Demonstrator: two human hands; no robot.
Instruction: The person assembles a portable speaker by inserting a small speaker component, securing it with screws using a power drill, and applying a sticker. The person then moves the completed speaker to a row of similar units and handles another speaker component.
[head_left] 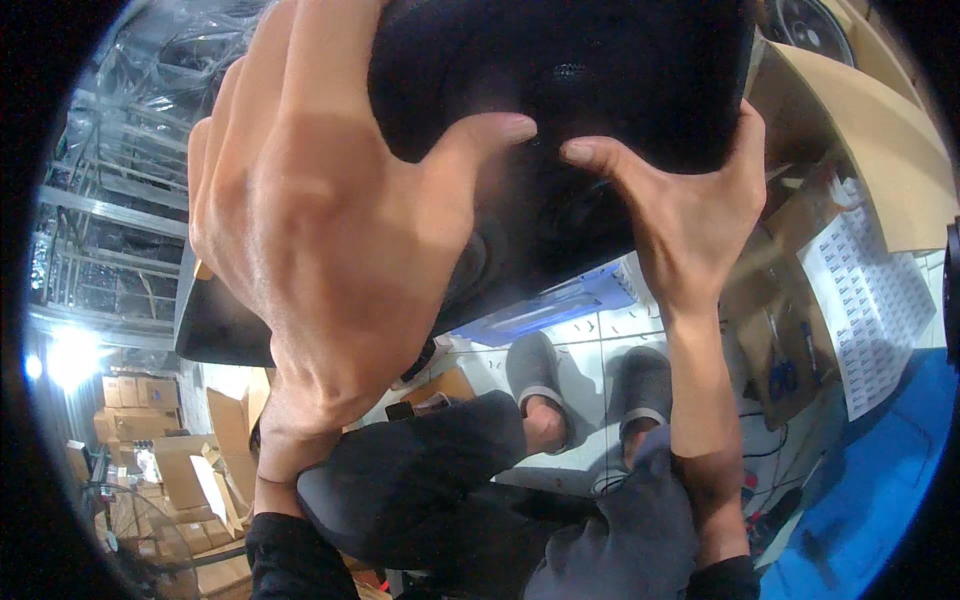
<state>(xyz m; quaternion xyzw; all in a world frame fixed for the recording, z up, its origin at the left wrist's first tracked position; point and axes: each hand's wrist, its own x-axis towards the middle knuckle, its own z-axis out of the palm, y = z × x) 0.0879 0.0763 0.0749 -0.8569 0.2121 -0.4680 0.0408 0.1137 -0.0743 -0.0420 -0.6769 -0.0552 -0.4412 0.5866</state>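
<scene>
Head view: single camera, looking down; all below is from it.
Speaker (pixel 590 90): big black box, front face up toward camera, at upper centre; lies under and between both hands, lower left corner poking out past the left wrist. Round ring on its face just right of the left palm edge. Top runs out of frame.
Left hand (pixel 325 215): back of hand to camera, covering the left part of the speaker; thumb points inward over the face, fingers run up and out of frame (can't tell if it grips or just lies there).
Right hand (pixel 697 215): gripping the speaker's right edge, thumb over the face, index along the side; remaining fingers hidden behind.
Thumbs: tips near each other, small gap, speaker face showing between.
Floor (pixel 590 350): white tiles; blue box (pixel 560 308) just below the speaker's lower edge, grey slippers (pixel 533 372) nearer the person.
Right side: open carton (pixel 860 120), printed sheet (pixel 872 295), scissors (pixel 782 378), blue sheet (pixel 880 470) at lower right.
Left side: plastic-wrapped rack (pixel 120 210), stacked cartons (pixel 140 415) below it, fan (pixel 140 540) at bottom (partly see-through).
</scene>
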